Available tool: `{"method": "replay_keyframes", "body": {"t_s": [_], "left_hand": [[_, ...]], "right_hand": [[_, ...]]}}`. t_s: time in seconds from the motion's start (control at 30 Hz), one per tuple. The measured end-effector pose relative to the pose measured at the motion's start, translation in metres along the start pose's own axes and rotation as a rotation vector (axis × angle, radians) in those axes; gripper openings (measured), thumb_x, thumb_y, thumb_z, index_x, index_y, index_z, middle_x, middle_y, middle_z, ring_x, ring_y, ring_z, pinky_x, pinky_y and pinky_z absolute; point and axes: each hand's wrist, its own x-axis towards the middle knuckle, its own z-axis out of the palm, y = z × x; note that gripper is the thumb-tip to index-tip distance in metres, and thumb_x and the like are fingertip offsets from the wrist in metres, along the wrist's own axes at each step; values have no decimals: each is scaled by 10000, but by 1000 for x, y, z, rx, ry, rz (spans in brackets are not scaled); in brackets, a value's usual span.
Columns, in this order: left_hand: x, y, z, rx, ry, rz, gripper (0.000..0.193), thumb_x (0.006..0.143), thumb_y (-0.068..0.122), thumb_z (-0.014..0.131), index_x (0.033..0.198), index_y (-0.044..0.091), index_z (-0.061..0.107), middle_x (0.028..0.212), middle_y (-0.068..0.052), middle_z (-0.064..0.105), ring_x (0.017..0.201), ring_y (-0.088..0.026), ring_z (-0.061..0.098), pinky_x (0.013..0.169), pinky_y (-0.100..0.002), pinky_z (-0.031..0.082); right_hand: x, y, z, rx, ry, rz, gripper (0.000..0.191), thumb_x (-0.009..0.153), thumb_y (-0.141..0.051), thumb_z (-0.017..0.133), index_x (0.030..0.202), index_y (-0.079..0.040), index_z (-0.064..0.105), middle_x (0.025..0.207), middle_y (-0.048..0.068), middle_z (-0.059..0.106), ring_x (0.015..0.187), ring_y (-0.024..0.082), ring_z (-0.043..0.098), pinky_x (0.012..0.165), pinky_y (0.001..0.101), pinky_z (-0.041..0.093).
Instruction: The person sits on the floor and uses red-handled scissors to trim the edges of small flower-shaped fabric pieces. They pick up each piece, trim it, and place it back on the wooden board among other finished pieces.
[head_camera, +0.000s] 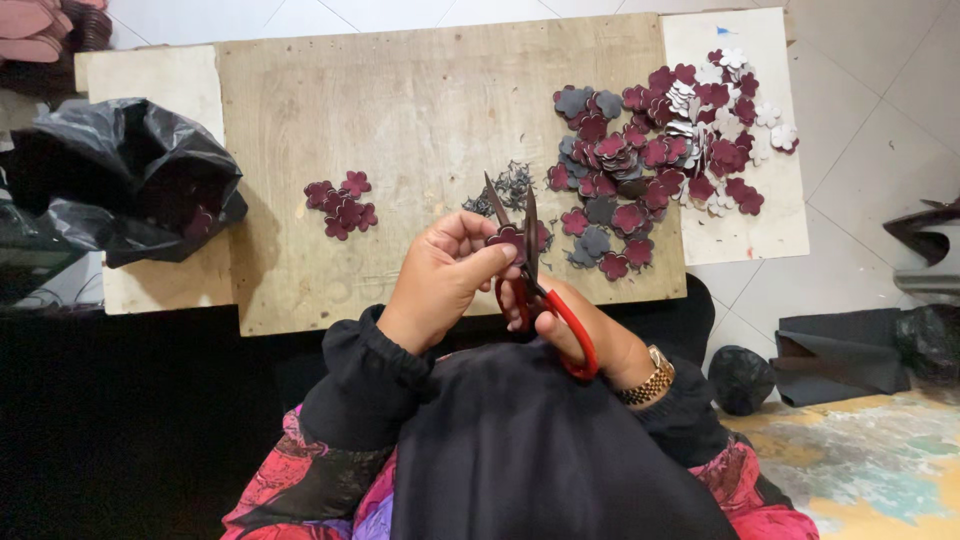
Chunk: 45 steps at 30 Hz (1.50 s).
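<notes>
Left hand (440, 285) pinched a maroon flower cutout (507, 237) just left of the red-handled scissors (535, 290); right hand (590, 335) gripped the handles, blades spread, pointing away over the counter (420, 90).

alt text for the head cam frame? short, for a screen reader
Seen from above, a person's left hand holds a dark red flower-shaped cutout while the right hand works red-handled scissors on it over a wooden board. A big pile of cutouts lies right, a small cluster left, beside a black plastic bag.
</notes>
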Motion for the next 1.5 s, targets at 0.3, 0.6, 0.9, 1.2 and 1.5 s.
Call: {"method": "replay_keyframes", "body": {"t_s": [0.3,0.6,0.9,1.2,1.5], "left_hand": [[6,11,5,-59,-23,29,95,969,36,677,1043,34,618,890,-54,728,776,-95,664,669,-240,517],[0,17,10,-75,-70,75,107,960,0,661,1048,4,600,864,-81,709,670,-129,663,607,-291,558],[-4,14,7,4,-55,67,56,979,24,673,969,1,623,842,-70,714,689,-114,663,632,-279,554],[-5,2,11,-17,-39,107,67,981,44,699,939,17,654,854,-53,720,727,-99,654,669,-266,539],[-2,-5,10,10,4,98,56,973,62,708,954,32,664,880,-46,736,773,-86,664,733,-259,552]], "right_hand": [[7,-20,-15,-169,-55,-62,842,948,-780,526,1324,-27,506,1068,24,550,949,127,524,852,294,481],[11,-13,-6,-175,13,-52,839,907,-817,530,1194,-29,528,1035,29,549,912,120,558,812,283,501],[7,-8,5,-195,83,-24,844,899,-814,557,1202,-27,515,1066,33,519,959,124,541,887,310,553],[6,-3,13,-198,180,-26,869,880,-826,545,1207,-21,516,1018,30,537,919,116,554,824,299,565],[2,0,13,-136,205,-7,841,879,-819,549,1156,-25,519,925,14,497,793,100,513,725,267,527]]}}
